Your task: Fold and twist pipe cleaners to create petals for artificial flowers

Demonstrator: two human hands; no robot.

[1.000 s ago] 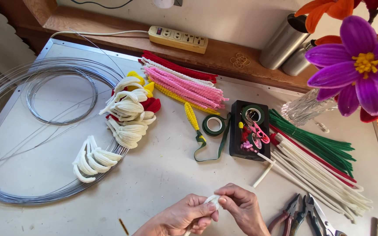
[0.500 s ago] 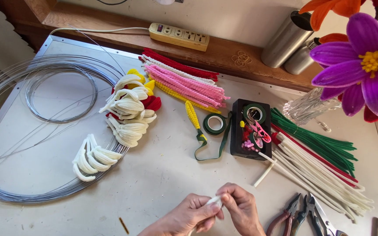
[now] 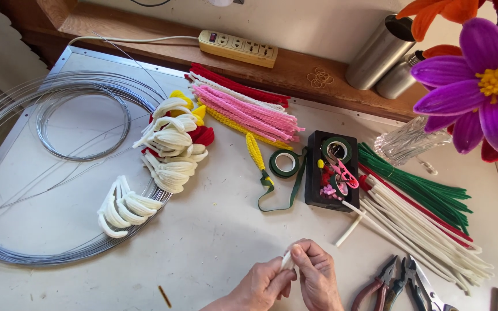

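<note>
My left hand (image 3: 263,282) and my right hand (image 3: 317,275) meet at the table's near edge. Together they pinch a short white pipe cleaner piece (image 3: 287,261), of which only the tip shows between the fingers. Finished white looped petal shapes (image 3: 123,206) lie to the left, with more white petals (image 3: 171,144) piled over yellow and red ones farther back. A bundle of long white pipe cleaners (image 3: 427,239) lies to the right of my hands.
Large wire coils (image 3: 41,109) lie at left. Pink, red and yellow pipe cleaners (image 3: 249,109), green floral tape (image 3: 285,163), a black tray (image 3: 331,173), green stems (image 3: 422,187) and pliers (image 3: 384,282) are around. A purple flower (image 3: 482,86), metal cups (image 3: 381,52) and a power strip (image 3: 237,47) stand behind.
My hands have kept nearly the same place, with the fingers shifting slightly on the white piece. Nothing else on the table has moved.
</note>
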